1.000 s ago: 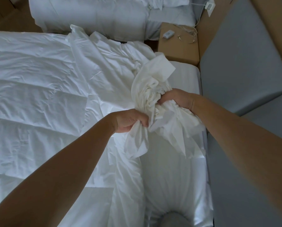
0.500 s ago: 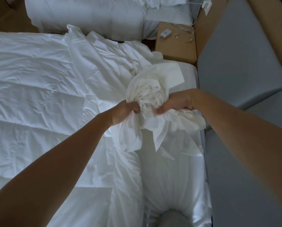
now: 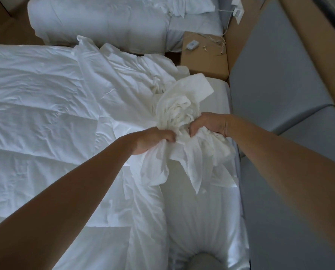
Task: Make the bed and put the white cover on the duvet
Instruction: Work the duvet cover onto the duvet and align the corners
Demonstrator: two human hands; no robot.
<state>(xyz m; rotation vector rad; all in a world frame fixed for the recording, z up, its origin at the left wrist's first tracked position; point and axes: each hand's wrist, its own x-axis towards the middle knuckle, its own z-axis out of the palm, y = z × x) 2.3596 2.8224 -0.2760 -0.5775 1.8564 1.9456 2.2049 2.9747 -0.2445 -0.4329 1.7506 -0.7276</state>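
As left hand (image 3: 153, 140), right hand (image 3: 209, 123) grip cover (image 3: 174, 108), bunch points away.

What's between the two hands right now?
In the head view, only a bunched wad of the white cover fills the narrow gap. The left hand and right hand each grip it from their own side.

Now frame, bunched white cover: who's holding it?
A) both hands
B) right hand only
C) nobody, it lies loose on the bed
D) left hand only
A: the left hand and the right hand each grip the bunched white cover, one on either side of the wad.
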